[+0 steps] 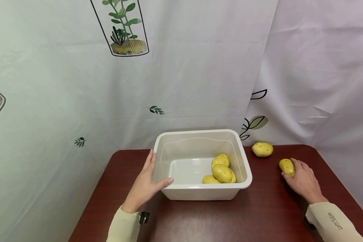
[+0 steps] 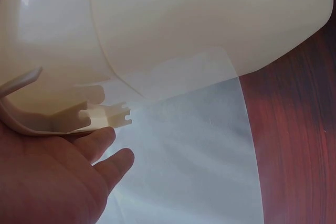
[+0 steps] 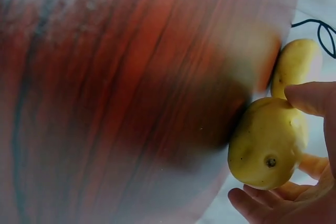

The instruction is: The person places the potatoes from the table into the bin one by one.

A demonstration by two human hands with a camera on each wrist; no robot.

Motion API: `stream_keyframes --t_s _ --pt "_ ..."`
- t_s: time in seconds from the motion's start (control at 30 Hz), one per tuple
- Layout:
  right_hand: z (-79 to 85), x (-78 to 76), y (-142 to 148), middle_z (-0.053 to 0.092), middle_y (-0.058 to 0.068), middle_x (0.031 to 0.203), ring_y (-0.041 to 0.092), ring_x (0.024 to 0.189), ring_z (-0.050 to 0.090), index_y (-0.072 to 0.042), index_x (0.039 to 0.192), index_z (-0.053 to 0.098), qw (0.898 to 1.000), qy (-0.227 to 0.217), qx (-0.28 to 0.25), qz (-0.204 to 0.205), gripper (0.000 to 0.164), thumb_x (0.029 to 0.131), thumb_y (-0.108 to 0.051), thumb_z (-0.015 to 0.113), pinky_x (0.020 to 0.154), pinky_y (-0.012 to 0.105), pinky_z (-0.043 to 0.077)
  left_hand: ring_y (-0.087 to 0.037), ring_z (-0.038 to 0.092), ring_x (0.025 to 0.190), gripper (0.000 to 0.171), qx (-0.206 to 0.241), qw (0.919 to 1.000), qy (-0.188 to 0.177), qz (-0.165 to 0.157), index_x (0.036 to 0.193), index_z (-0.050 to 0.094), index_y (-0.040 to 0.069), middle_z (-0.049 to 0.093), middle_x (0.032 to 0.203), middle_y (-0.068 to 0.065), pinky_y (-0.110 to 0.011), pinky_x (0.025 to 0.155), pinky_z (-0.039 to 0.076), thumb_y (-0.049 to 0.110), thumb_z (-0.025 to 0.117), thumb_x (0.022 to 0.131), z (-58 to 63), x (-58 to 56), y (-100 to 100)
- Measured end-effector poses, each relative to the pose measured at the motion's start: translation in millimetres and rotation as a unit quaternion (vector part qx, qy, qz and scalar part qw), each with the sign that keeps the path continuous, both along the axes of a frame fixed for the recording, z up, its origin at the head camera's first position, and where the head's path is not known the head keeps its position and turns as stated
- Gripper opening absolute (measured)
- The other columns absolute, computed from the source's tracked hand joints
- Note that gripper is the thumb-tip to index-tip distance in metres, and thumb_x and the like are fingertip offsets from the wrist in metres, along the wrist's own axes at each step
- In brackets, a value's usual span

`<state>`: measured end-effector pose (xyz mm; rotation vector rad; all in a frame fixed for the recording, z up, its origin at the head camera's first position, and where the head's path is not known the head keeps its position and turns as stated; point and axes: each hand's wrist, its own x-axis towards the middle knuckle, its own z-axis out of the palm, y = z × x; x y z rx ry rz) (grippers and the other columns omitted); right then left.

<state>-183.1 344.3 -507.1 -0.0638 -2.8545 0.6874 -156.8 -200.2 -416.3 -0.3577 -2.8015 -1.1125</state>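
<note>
A pale plastic basin stands on the table with several yellow potatoes piled in its right side. My left hand lies against the basin's left rim, fingers extended and thumb near the front corner. In the left wrist view, fingertips show beside the underside of the basin's rim. Over on the right, my right hand holds a potato, thumb on one side and fingers on the other. Another potato lies by the table's back edge, untouched.
The dark red wooden table meets a white printed curtain at the back. More of this cloth hangs on the left and right sides. The basin's raised walls stand between the two hands.
</note>
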Motion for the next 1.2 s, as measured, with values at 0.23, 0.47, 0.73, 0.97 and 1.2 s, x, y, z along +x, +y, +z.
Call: stream_keyframes --t_s 0.23,0.47,0.73,0.97,1.2 --pt "-0.7 1.2 -0.1 0.035 0.045 0.133 0.061 0.113 0.038 0.017 0.142 0.034 1.0 0.003 -0.001 0.0 0.071 0.093 -0.02 0.067 0.084 0.072 0.038 -0.028 0.023 0.15 0.115 0.003 1.0 -0.001 -0.001 0.161 0.013 0.006 0.001 0.168 0.006 -0.056 0.113 0.03 0.058 0.077 0.081 -0.4 0.0 -0.3" --pt "-0.7 3.3 0.5 0.037 0.045 0.131 0.061 0.112 0.039 0.017 0.142 0.035 1.0 0.005 -0.001 -0.002 0.07 0.093 -0.021 0.068 0.082 0.071 0.038 -0.027 0.023 0.15 0.116 0.003 1.0 0.001 -0.003 0.161 0.013 0.006 0.001 0.168 0.005 -0.056 0.114 0.03 0.061 0.076 0.081 -0.4 -0.2 -0.5" --pt "4.9 2.5 -2.8 0.039 0.044 0.131 0.059 0.11 0.041 0.015 0.142 0.037 1.0 0.023 0.0 -0.003 0.07 0.091 -0.021 0.07 0.082 0.069 0.039 -0.028 0.023 0.15 0.115 -0.001 1.0 0.002 -0.001 0.161 0.013 0.005 0.001 0.168 0.005 -0.056 0.113 0.03 0.058 0.077 0.082 0.1 -1.1 -0.5" --pt "14.6 2.4 -11.7 0.043 0.041 0.131 0.058 0.112 0.042 0.013 0.14 0.041 0.998 0.061 -0.002 0.015 0.069 0.088 -0.018 0.073 0.085 0.069 0.037 -0.026 0.022 0.151 0.117 0.003 1.0 -0.006 0.0 0.161 0.012 0.007 -0.001 0.168 0.008 -0.056 0.114 0.029 0.064 0.075 0.08 1.2 -0.3 -0.1" --pt "26.8 3.7 -21.4 0.046 0.039 0.129 0.056 0.111 0.044 0.013 0.138 0.044 0.995 0.094 -0.006 0.026 0.066 0.086 -0.015 0.075 0.087 0.067 0.036 -0.027 0.022 0.151 0.116 0.001 1.0 -0.006 0.0 0.161 0.012 0.007 -0.001 0.168 0.007 -0.056 0.114 0.03 0.061 0.076 0.081 0.9 -1.5 -0.1"
